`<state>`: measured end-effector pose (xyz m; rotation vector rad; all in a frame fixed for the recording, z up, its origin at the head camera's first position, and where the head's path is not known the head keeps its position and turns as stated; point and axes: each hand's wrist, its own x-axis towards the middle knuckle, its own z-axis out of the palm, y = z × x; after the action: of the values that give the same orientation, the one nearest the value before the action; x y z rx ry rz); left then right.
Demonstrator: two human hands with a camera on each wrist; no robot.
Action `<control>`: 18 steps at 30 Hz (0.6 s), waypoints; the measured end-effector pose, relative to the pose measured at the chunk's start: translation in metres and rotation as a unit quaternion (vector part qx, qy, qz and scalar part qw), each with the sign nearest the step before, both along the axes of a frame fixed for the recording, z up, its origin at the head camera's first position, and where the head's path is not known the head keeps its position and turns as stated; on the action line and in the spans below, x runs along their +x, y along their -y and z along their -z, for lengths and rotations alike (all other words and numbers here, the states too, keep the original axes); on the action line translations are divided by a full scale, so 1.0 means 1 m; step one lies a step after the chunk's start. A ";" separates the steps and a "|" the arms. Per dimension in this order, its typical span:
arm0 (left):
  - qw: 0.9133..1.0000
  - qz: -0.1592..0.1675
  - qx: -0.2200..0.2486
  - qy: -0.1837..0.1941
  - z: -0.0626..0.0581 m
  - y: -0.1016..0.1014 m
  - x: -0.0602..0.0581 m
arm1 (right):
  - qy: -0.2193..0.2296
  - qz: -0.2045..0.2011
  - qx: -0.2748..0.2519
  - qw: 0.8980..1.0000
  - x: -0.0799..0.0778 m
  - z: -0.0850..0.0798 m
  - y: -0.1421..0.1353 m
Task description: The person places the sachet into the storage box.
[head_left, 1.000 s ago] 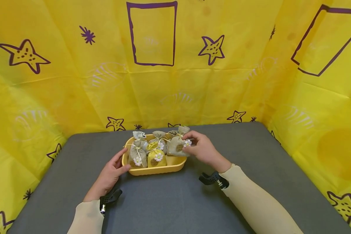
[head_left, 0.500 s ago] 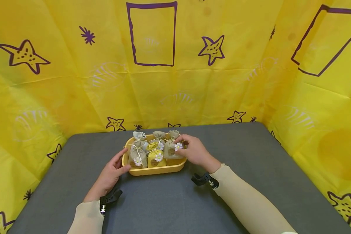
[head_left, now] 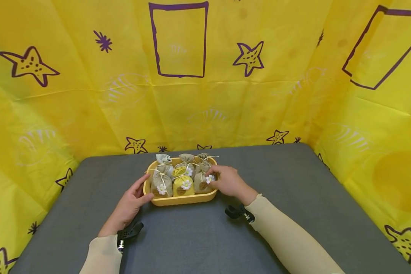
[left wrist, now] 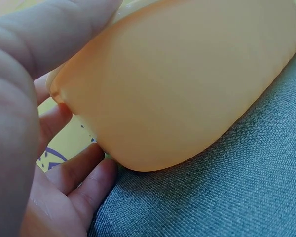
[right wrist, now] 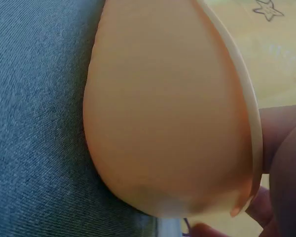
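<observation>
A yellow oblong tray [head_left: 185, 200] holds several small drawstring sachets in two rows. My left hand [head_left: 128, 205] grips its left end, thumb at the front rim; the left wrist view shows fingers around the tray's end wall [left wrist: 177, 84]. At the front right inside, my right hand [head_left: 231, 184] pinches a grey-beige sachet [head_left: 200, 187] with a white flower. Left of it stand a yellow sachet [head_left: 183, 188] and a beige sachet [head_left: 161, 182]. In the right wrist view the tray wall [right wrist: 167, 108] hides the sachets and fingertips.
The tray stands on a grey cloth-covered table [head_left: 191, 239]. Behind the front row are a pale blue sachet [head_left: 163, 158], a beige one [head_left: 186, 158] and a darker one [head_left: 203, 156]. A yellow printed curtain [head_left: 222, 106] encloses the back and sides.
My right hand has brought the grey-beige sachet leftward over the tray's right rim and lowered it into the front right spot. The left hand and tray have stayed in place.
</observation>
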<state>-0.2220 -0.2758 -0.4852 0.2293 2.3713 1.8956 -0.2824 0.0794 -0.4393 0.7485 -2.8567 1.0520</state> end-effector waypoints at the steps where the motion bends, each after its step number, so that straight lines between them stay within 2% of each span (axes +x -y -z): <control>1: 1.000 0.000 0.001 -0.001 0.000 0.000 0.000 | 0.006 -0.005 0.007 1.000 0.000 0.001 0.000; 8: 1.000 0.004 0.011 -0.006 0.000 -0.002 0.000 | 0.010 -0.047 0.027 0.998 -0.005 0.004 0.004; 18: 1.000 0.003 0.011 0.000 -0.001 -0.002 0.000 | 0.041 -0.041 -0.010 0.998 -0.006 0.010 0.007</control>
<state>-0.2221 -0.2737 -0.4844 0.2376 2.3489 1.9198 -0.2885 0.0722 -0.4493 0.8466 -2.9008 1.1461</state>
